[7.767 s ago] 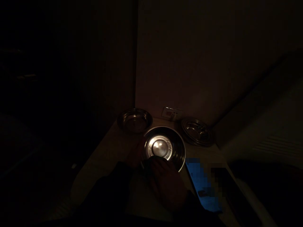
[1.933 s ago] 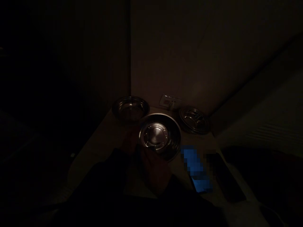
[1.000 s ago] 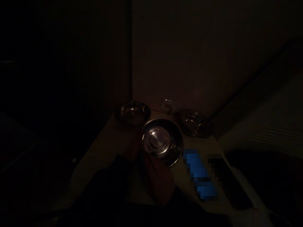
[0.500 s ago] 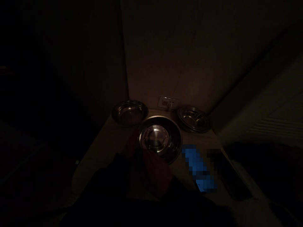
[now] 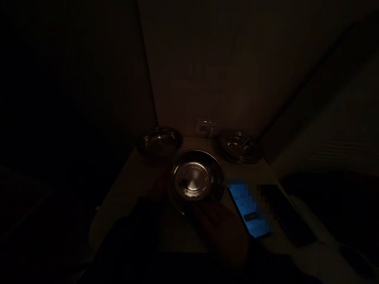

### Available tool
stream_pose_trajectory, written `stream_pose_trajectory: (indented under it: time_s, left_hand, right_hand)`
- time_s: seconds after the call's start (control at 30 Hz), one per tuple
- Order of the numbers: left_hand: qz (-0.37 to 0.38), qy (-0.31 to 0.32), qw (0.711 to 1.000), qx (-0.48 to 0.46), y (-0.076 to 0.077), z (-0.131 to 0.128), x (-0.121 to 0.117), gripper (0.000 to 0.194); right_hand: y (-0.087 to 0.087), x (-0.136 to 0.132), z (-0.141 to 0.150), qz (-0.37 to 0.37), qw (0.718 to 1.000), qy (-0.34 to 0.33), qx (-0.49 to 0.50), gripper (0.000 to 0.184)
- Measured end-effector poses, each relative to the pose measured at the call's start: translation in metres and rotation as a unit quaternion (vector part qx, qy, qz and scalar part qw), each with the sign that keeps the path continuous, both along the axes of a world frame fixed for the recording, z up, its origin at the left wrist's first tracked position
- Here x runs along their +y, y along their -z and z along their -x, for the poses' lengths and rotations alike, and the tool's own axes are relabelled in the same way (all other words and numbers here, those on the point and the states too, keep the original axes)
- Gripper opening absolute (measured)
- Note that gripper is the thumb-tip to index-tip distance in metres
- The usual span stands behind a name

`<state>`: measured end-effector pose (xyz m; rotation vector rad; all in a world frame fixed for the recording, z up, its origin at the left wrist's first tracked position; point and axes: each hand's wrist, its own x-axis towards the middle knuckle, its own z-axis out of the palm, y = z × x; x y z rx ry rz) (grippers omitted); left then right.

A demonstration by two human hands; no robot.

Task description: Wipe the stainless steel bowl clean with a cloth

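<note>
A shiny steel bowl (image 5: 194, 177) stands tilted toward me in the middle of the small table, light glinting off its base. At its left side is my left hand (image 5: 158, 183), very dim, its fingers closed on the rim. My right hand (image 5: 220, 223) lies over the bowl's front rim, fingers bent together over a dark patch I cannot make out. Both forearms are in dark sleeves.
Another steel bowl (image 5: 160, 142) stands at the back left, and stacked steel dishes (image 5: 240, 146) at the back right. A lit phone (image 5: 251, 215) and a dark flat object (image 5: 291, 217) lie to the right. A wall socket (image 5: 207, 127) holds a plug.
My right hand has shifted right along the bowl's front, away from my left hand. The bowl sits slightly lower in view. The phone's screen shows more clearly.
</note>
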<state>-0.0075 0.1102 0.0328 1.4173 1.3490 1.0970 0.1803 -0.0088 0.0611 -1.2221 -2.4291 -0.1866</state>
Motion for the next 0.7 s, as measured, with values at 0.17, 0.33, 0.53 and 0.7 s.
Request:
stream_pose_trajectory:
  time_s: [0.17, 0.33, 0.53, 0.7]
  left_hand:
    - [0.035, 0.056, 0.998, -0.011, -0.011, 0.003, -0.009, 0.038]
    - [0.117, 0.056, 0.986, -0.101, -0.018, -0.003, -0.011, 0.045]
    - [0.123, 0.03, 0.972, -0.199, -0.014, -0.002, -0.01, 0.047]
    - [0.134, 0.044, 0.949, -0.282, -0.01, -0.002, -0.01, 0.049]
  right_hand:
    - [-0.011, -0.013, -0.008, -0.002, 1.0, 0.019, -0.011, 0.039]
    - [-0.016, -0.015, -0.012, 0.04, 0.998, 0.002, -0.039, 0.039]
    - [-0.028, -0.004, -0.021, 0.068, 0.997, 0.0, -0.023, 0.04]
    - [-0.044, 0.021, -0.027, 0.112, 0.993, -0.005, -0.034, 0.038]
